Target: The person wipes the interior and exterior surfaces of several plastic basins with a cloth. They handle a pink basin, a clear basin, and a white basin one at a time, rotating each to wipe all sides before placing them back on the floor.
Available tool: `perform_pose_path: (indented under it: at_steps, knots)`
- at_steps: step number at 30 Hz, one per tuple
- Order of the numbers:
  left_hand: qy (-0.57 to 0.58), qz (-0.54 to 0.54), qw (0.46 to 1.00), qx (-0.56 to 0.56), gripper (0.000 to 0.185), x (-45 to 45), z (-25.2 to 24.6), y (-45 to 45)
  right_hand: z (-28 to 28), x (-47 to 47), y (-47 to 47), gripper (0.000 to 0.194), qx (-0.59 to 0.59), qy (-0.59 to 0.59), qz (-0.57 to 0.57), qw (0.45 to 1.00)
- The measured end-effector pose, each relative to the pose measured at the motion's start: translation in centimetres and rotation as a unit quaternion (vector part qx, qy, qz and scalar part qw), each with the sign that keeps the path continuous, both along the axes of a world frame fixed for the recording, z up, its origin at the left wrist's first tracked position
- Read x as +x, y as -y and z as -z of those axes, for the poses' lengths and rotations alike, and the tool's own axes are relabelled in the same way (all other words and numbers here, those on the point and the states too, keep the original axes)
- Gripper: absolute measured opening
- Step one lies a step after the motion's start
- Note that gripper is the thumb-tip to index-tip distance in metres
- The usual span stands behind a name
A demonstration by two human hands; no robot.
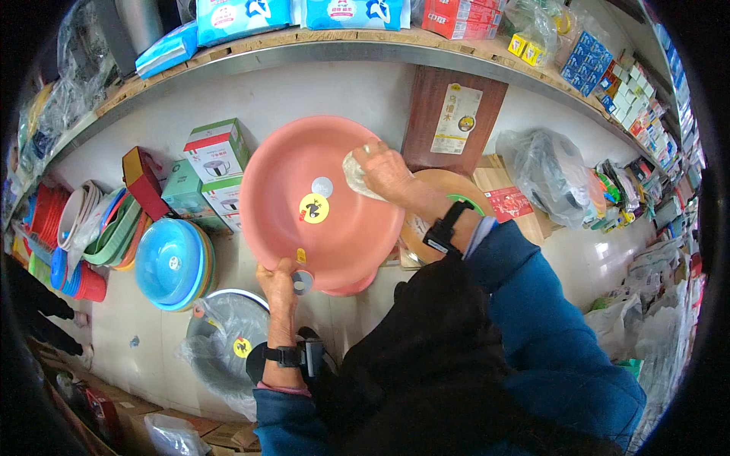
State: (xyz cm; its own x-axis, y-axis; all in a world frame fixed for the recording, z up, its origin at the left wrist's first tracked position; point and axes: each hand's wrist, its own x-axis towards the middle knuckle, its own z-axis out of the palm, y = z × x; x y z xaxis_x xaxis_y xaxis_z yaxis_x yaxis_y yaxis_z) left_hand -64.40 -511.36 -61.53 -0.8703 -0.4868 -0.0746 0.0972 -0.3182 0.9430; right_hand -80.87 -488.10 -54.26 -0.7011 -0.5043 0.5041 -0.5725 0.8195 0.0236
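A large pink plastic basin (279, 165) faces me, tilted, with a round yellow sticker (314, 208) and a pale round sticker inside. My left hand (278, 285) grips its rim at the lower left, near a grey round tag (302, 283). Against the inner wall at the upper right, my right hand (381, 170) presses a whitish cloth (355, 175). Part of another pink piece (362, 285) shows below the basin's lower edge. Both of my wrists wear black straps.
Stacked blue basins (171, 262) and a plastic-wrapped grey basin (222, 336) stand on the floor at left. Boxes (217, 151) sit behind them. A brown board (456, 114) leans on the wall under a wooden shelf (342, 35). Another person's legs (45, 310) show at far left.
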Motion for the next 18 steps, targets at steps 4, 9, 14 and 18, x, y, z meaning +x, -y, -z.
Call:
perform_pose_path:
  at_steps: [4,9,14,18]
  knots:
    - [0.035,0.031,0.998,-0.034,0.027,-0.1,-0.1,-1.3,1.4,-2.4,2.7,0.023,0.026,0.041,0.017,0.999]
    - [0.05,0.082,0.995,0.023,0.028,-0.1,0.1,-2.6,2.3,-3.8,5.9,0.02,-0.065,0.119,0.12,0.983]
    - [0.035,0.086,0.995,0.041,0.026,-0.5,0.0,-2.8,4.9,-1.3,10.6,0.029,-0.337,0.183,0.025,0.923]
    - [0.047,0.093,0.994,0.011,0.026,-0.5,0.4,-1.5,7.2,3.3,11.4,0.03,-0.231,0.311,-0.149,0.91]
